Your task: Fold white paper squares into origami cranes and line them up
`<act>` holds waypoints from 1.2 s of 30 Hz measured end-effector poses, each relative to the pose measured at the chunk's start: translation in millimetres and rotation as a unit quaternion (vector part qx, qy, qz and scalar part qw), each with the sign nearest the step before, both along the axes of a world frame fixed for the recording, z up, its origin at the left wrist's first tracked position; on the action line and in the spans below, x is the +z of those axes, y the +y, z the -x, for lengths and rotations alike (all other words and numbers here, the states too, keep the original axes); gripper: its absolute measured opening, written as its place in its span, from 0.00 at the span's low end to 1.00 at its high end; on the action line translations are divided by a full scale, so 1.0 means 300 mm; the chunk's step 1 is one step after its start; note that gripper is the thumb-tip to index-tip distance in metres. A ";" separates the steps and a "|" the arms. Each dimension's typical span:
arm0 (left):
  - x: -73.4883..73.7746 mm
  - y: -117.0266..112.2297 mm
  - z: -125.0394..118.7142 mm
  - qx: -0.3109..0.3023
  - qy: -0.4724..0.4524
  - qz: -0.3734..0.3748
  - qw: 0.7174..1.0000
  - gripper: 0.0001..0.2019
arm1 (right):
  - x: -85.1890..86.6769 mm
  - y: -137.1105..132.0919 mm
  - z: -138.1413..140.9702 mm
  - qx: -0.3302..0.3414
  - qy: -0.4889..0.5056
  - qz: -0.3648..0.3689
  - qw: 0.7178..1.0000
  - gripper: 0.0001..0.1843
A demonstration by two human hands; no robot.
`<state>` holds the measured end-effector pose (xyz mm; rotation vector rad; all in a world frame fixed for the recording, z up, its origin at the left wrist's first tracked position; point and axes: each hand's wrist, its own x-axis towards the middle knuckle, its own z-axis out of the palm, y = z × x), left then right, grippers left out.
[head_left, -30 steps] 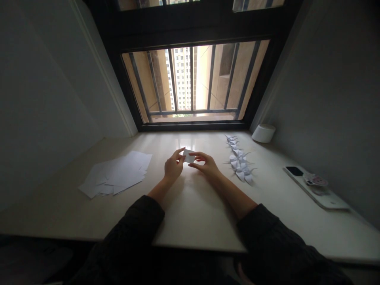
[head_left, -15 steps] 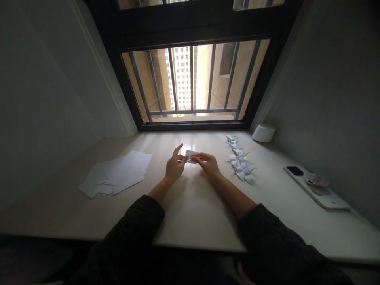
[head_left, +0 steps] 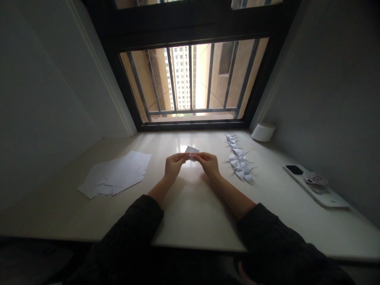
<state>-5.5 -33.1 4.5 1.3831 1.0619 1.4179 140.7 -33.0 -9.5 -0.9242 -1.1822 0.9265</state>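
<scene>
A small folded piece of white paper (head_left: 192, 149) is pinched between both hands, over the middle of the white sill. My left hand (head_left: 174, 163) grips its left lower edge with thumb and fingers together. From the other side, my right hand (head_left: 208, 162) pinches the right lower edge, thumb and fingertips closed. The two sets of fingertips nearly meet and hide the paper's near part. Folded paper cranes (head_left: 238, 160) stand in a row to the right of my right hand.
Loose white paper sheets (head_left: 124, 172) lie in an overlapping pile at left. A phone (head_left: 316, 188) with a round grip on its back rests at right. Near the window corner stands a white cylindrical object (head_left: 263, 132). The sill's front edge (head_left: 198, 247) runs below my forearms.
My left index finger, raised before, has come down onto the paper. The paper has tilted slightly, and both hands' fingertips have drawn closer together.
</scene>
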 end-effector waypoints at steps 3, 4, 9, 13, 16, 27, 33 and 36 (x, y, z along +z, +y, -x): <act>0.007 0.001 0.002 0.008 -0.009 0.008 1.000 0.14 | 0.004 -0.001 -0.004 0.008 -0.014 -0.003 1.000 0.14; 0.008 0.001 0.002 0.010 -0.014 0.009 1.000 0.14 | 0.006 -0.001 -0.004 0.010 -0.011 -0.002 1.000 0.13; 0.010 0.003 0.000 0.011 -0.044 0.003 0.999 0.18 | 0.019 -0.005 -0.003 -0.002 0.007 0.022 1.000 0.13; 0.007 0.005 0.000 0.014 -0.049 -0.001 0.999 0.18 | 0.021 -0.004 -0.001 -0.011 0.008 0.034 0.999 0.14; 0.005 0.007 0.003 0.010 -0.042 -0.007 0.999 0.15 | 0.021 -0.002 -0.001 0.001 0.023 0.024 0.999 0.14; 0.002 0.010 0.008 0.016 -0.002 -0.045 0.999 0.11 | 0.032 -0.006 -0.008 -0.002 0.015 0.017 1.000 0.11; 0.002 0.005 0.000 0.011 -0.040 -0.011 0.999 0.12 | 0.026 -0.007 -0.007 0.003 0.024 0.030 0.999 0.13; -0.001 0.006 -0.002 0.015 -0.065 0.013 0.998 0.13 | 0.026 -0.008 -0.009 0.006 0.014 0.025 1.000 0.13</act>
